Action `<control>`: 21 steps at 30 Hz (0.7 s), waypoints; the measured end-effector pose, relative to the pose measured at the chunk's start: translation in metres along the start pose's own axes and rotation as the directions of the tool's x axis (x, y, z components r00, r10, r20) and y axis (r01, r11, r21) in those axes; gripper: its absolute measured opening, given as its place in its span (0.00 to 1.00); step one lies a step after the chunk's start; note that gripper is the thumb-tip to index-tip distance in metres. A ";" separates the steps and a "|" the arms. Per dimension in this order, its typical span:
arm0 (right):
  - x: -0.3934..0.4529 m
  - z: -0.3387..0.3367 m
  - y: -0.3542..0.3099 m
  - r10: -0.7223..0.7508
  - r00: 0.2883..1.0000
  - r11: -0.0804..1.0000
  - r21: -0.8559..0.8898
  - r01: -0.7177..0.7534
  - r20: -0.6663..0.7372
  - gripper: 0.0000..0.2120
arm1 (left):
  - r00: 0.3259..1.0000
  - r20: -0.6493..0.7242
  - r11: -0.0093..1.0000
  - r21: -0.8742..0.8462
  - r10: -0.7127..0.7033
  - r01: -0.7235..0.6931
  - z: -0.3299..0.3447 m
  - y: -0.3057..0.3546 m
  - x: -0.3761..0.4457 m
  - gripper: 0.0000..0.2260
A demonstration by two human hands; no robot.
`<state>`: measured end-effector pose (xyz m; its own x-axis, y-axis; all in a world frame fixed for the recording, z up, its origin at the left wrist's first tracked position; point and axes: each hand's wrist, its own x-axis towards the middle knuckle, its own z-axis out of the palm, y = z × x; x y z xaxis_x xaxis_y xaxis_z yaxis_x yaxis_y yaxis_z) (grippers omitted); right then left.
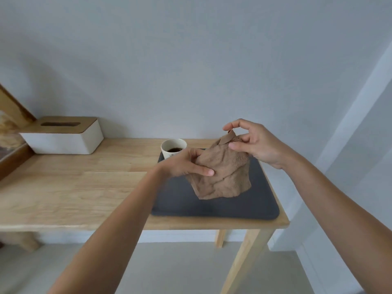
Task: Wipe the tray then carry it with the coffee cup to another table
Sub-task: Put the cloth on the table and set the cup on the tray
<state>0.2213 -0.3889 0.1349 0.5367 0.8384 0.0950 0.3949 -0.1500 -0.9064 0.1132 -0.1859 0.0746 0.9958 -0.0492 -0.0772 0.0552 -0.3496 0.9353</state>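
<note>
A dark grey tray (214, 209) lies at the right end of a light wooden table (84, 177). A white coffee cup (172, 147) with dark coffee stands on the tray's far left corner. Above the tray hangs a brown cloth (224, 177), held by both hands. My left hand (186, 164) pinches its left edge, just in front of the cup. My right hand (252, 143) grips its top corner, where a small tag sticks up. The cloth's lower edge hangs close over the tray; whether it touches I cannot tell.
A white tissue box (63, 136) with a wooden lid sits at the table's back left. A framed picture (10, 132) leans at the far left. The wall stands right behind the table. The tray reaches close to the table's front and right edges.
</note>
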 end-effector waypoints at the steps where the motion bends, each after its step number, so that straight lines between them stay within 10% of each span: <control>1: 0.003 0.002 -0.001 -0.005 1.000 0.999 0.051 0.003 0.022 0.17 | 1.000 -0.002 1.000 -0.005 -0.007 0.007 -0.008 0.002 -0.007 0.13; 9: 0.050 0.085 -0.004 -0.060 0.988 0.921 0.388 0.000 0.143 0.15 | 0.975 -0.216 0.996 -0.074 -0.055 0.039 -0.080 -0.019 -0.101 0.03; 16: 0.104 0.195 -0.011 0.087 0.981 0.820 0.547 -0.169 0.173 0.14 | 0.876 -0.413 0.967 -0.157 -0.249 0.201 -0.154 -0.060 -0.171 0.24; 21: 0.131 0.253 0.014 0.059 0.996 0.946 -0.315 -0.075 -0.061 0.28 | 0.667 -0.703 0.738 0.310 -0.246 0.600 -0.177 -0.113 -0.176 0.32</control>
<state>0.1078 -0.1487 0.0307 0.6035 0.7946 0.0666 0.5680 -0.3698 -0.7352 -0.0558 0.0284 0.0435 0.7018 0.7113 -0.0390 0.6154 -0.5777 0.5363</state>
